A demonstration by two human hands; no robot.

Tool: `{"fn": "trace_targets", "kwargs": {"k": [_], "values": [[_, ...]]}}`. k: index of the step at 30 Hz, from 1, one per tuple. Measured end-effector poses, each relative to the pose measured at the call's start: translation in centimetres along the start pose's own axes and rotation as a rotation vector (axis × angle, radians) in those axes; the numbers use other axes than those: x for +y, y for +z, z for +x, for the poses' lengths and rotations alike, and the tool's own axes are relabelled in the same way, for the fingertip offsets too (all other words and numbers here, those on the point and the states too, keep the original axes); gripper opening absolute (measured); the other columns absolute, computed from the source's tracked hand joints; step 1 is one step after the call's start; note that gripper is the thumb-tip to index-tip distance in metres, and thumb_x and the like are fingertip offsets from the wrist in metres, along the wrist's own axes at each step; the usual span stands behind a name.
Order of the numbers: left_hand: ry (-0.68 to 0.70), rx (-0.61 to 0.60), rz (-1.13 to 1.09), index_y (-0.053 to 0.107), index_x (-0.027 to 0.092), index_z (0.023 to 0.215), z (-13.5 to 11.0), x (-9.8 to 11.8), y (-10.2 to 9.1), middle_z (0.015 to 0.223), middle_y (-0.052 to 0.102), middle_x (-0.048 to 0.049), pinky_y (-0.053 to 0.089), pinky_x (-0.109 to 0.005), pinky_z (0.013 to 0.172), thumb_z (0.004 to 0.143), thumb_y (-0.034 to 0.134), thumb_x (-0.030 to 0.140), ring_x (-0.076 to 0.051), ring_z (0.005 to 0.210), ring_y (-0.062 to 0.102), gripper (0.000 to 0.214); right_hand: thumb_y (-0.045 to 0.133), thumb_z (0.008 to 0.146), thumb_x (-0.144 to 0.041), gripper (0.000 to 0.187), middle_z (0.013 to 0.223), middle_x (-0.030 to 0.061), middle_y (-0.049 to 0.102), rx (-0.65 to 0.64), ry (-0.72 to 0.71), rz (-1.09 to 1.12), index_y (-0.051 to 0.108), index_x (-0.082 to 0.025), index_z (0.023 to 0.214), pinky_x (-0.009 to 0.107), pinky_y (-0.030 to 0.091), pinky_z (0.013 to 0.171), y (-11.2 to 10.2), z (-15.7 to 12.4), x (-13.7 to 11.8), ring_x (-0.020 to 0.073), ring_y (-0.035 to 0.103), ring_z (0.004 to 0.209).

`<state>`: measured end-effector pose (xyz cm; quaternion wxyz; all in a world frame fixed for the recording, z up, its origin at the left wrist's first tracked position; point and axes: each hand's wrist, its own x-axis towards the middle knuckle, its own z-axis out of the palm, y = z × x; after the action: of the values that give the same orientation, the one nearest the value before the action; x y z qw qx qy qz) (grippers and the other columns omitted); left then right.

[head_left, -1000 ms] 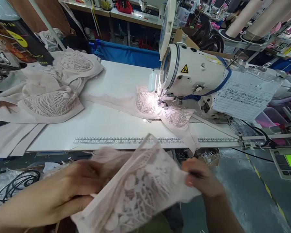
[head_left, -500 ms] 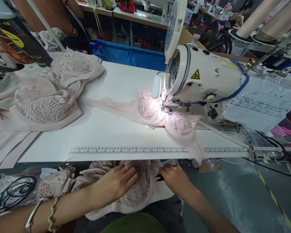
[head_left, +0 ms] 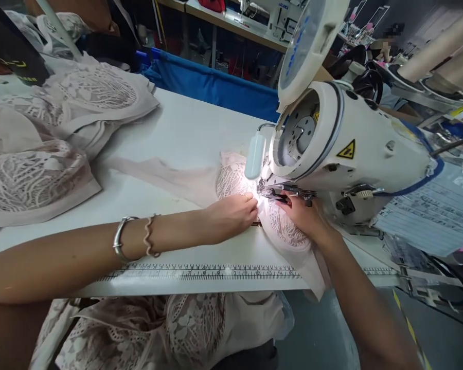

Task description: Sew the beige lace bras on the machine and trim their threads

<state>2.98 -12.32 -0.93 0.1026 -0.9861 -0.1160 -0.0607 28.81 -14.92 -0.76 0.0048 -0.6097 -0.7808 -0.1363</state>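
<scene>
A blue cloth bin (head_left: 216,86) runs along the far edge of the white bench (head_left: 185,126) (its contents are hidden); a dark can (head_left: 15,46) stands toward the bench's left end; the pale lace bra (head_left: 285,226) lies beneath the sewing machine (head_left: 355,144), one end hanging over the front edge; the left hand (head_left: 229,218) reaches in level, its fingers curled and pressed together at the bra, pinch unclear; the right hand (head_left: 306,218) angles inward, fingers partly hidden, their grip impossible to tell.
</scene>
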Motion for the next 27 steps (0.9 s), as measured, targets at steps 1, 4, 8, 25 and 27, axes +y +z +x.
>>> {"fn": "trace_targets", "kwargs": {"k": [1,4,8,25,27], "values": [[-0.045,0.02,-0.021,0.064,0.011,0.091,-0.1,0.2,-0.1,0.091,0.065,-0.0102,0.043,-0.032,0.068,0.089,0.047,0.002,-0.021,0.08,0.055,0.019,0.067,0.092,-0.014,0.02,0.096,0.0094,0.072,0.012,-0.048,0.011,0.075,-0.018,0.109,0.035,0.049,0.075,0.5,0.1,0.4,0.0318,0.067,0.088],[-0.101,0.069,-0.048,0.061,0.012,0.088,-0.3,0.7,-0.1,0.09,0.064,-0.0102,0.042,-0.032,0.066,0.087,0.044,-0.001,-0.02,0.078,0.054,0.022,0.059,0.087,-0.006,0.029,0.102,0.0074,0.072,0.068,-0.157,0.05,0.075,-0.021,0.107,0.037,0.049,0.084,1.7,-0.1,1.4,0.0313,0.066,0.094],[-0.103,0.104,-0.059,0.059,0.013,0.088,-0.4,0.6,0.4,0.083,0.063,-0.0071,0.04,-0.03,0.063,0.085,0.043,-0.005,-0.018,0.072,0.052,0.025,0.055,0.086,-0.006,0.033,0.106,0.0109,0.071,0.049,-0.181,0.131,0.072,-0.016,0.112,0.04,0.052,0.089,2.2,-0.4,1.7,0.0323,0.066,0.098],[-0.128,0.223,-0.136,0.061,0.015,0.108,-1.1,-2.1,1.4,0.1,0.069,-0.009,0.035,-0.033,0.07,0.094,0.043,0.003,-0.019,0.083,0.056,0.026,0.046,0.078,0.002,0.066,0.113,0.0026,0.068,-0.04,-0.313,0.331,0.063,-0.023,0.137,0.031,0.054,0.084,-0.9,-0.6,-1.2,0.0237,0.065,0.101],[-0.126,0.221,-0.195,0.062,0.017,0.108,-1.1,-2.9,1.6,0.103,0.07,-0.0081,0.036,-0.033,0.073,0.096,0.04,0.003,-0.018,0.085,0.057,0.029,0.048,0.08,0.001,0.06,0.115,0.0035,0.068,-0.025,-0.313,0.328,0.064,-0.021,0.133,0.031,0.054,0.084,-1.1,-0.7,-1.5,0.0243,0.065,0.102]]}}
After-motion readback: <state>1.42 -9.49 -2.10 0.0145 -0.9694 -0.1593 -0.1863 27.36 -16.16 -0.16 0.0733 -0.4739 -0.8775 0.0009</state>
